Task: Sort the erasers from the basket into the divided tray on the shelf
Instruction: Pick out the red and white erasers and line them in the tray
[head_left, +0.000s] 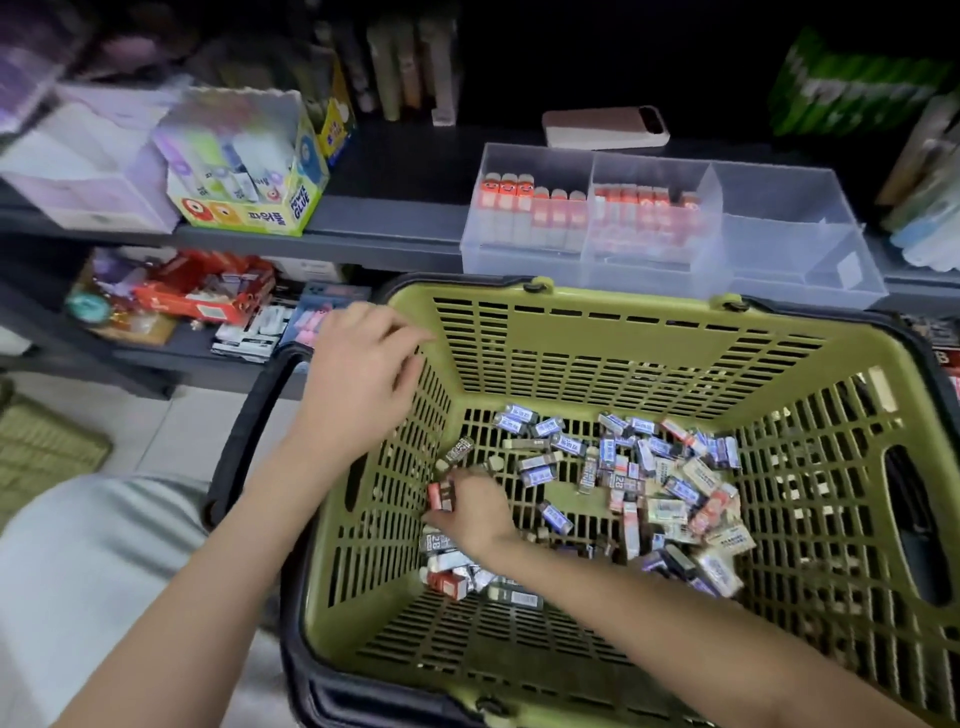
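Observation:
A green slotted basket (623, 332) with black handles fills the lower right. Several small erasers (670, 488) in blue, red and white wrappers lie scattered on its floor. My right hand (475, 506) reaches down to the left part of the basket floor and grips a red-wrapped eraser (440, 494). My left hand (363, 374) hovers over the basket's left rim with fingers spread, holding nothing. On the dark shelf behind stands the clear divided tray (779, 244). Its left two sections hold rows of red-topped erasers (535, 208); the right sections look bare.
A green glue box (249, 166) and pale boxes stand on the shelf at left. A flat pinkish case (605, 129) lies behind the tray. The lower shelf holds red packets (202, 296). A woven mat (41, 447) lies on the floor at left.

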